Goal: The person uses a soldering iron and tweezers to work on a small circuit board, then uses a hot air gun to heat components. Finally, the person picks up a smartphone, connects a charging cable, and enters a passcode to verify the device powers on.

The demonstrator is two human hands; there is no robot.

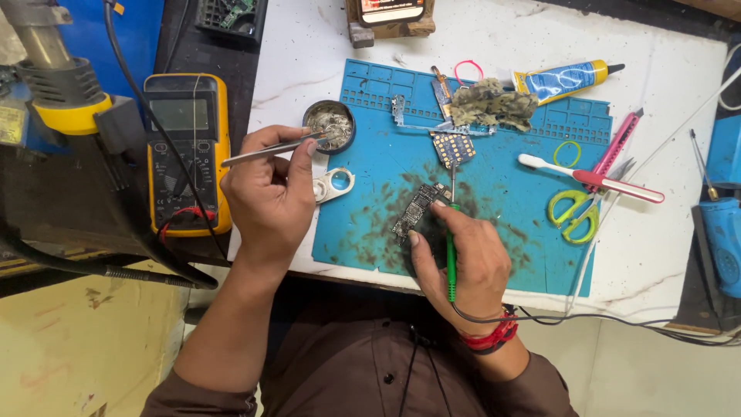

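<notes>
The right hand's [467, 259] fingers [417, 239] are gripping a green-handled soldering iron [451, 259] and steadying a small circuit board [417, 210] on the blue mat [532, 255], at six o'clock on the desk [664, 255]. The left hand [266, 193] is pinching tweezers [270, 150], tips reaching into the round tin [330, 125] at ten o'clock. It is best keeping the board pinned flat and the iron's tip steady.

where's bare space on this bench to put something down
Free: white benchtop right of the blue mat, below the scissors; also the top strip above the glue tube. Crowded: mat's upper edge and around the circuit board.
</notes>
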